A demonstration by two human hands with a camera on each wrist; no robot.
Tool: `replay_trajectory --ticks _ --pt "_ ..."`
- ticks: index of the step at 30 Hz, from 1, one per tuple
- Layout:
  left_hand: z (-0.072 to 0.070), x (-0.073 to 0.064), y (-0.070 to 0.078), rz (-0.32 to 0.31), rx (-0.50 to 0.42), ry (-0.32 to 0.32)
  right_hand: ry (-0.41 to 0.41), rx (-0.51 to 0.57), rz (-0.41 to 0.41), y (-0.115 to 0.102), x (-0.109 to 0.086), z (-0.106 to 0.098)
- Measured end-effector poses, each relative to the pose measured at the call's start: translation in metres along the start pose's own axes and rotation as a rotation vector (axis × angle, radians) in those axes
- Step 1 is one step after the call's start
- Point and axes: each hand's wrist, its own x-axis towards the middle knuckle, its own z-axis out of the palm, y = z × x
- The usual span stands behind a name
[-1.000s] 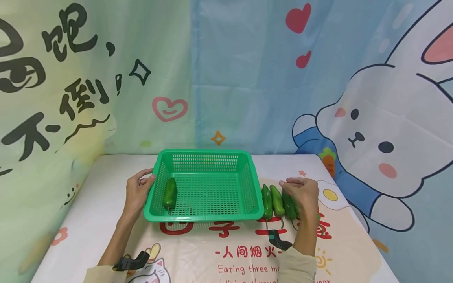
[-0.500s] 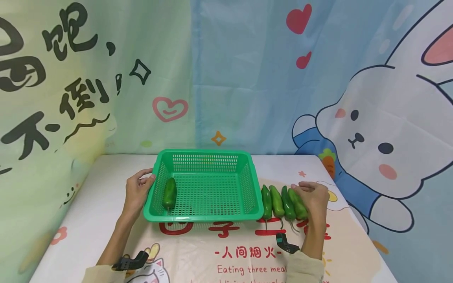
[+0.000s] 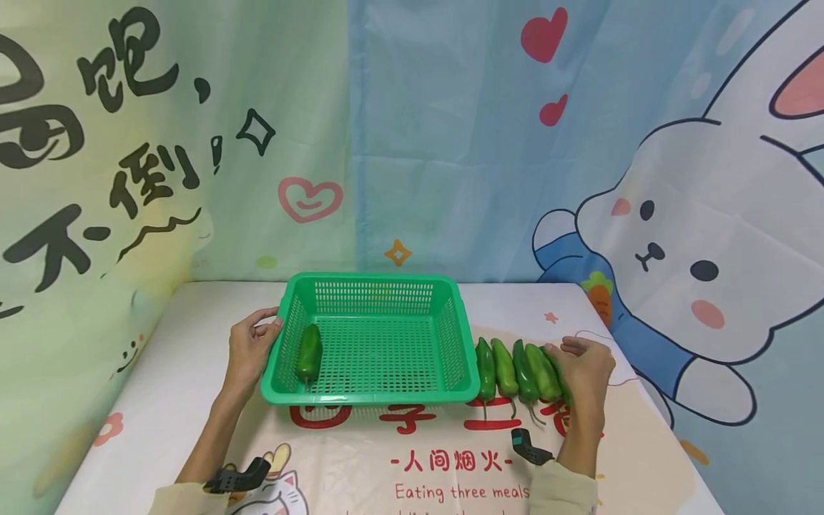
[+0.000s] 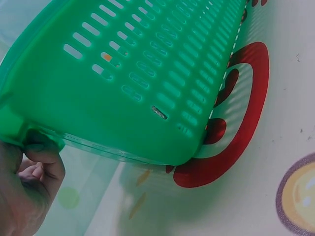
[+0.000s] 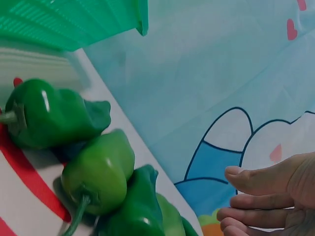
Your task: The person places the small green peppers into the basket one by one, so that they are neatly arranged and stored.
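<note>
One green pepper [image 3: 310, 352] lies inside the single green plastic basket [image 3: 371, 398], along its left side, with its stem end toward the person. Five more lie side by side in one row on the printed tablecloth [image 3: 347, 458] just right of the basket, stems also toward the person: the dark first pepper [image 3: 486, 368], the lighter second pepper [image 3: 505, 367], the dark third pepper [image 3: 526, 372], the lighter fourth pepper [image 3: 543, 373] and the dark fifth pepper [image 3: 564, 392], mostly hidden, which makes six in all. The left hand [image 3: 251, 350] pinches the basket's left rim between thumb and curled fingers. The right hand [image 3: 587, 368] is at the far end of the row, partly over the fifth pepper; its fingers look loosely extended with a gap to the thumb and grip nothing, though whether it touches that pepper I cannot tell. Two beige sleeves [image 3: 563, 490] and two black wrist devices [image 3: 531, 448] show, one of each per arm. The backdrop [image 3: 418, 193] bears two red hearts [image 3: 543, 36], one pink outlined heart [image 3: 310, 182] and one white rabbit [image 3: 682, 243] with one carrot [image 3: 599, 300].
</note>
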Motion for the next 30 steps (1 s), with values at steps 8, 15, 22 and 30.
replay_trajectory --ticks 8,15,22,30 --pt "0.0 0.0 0.0 0.007 0.007 0.008 0.005 -0.055 0.025 0.012 0.006 -0.002" --pt "0.0 0.0 0.002 0.019 0.01 0.007 0.014 -0.108 0.043 0.021 0.012 -0.001" --pt "0.0 0.0 0.001 0.014 0.029 0.005 -0.014 -0.14 0.058 0.03 0.015 0.001" --pt "0.001 0.0 0.001 0.014 0.033 0.003 -0.056 -0.15 0.096 0.035 0.017 0.003"
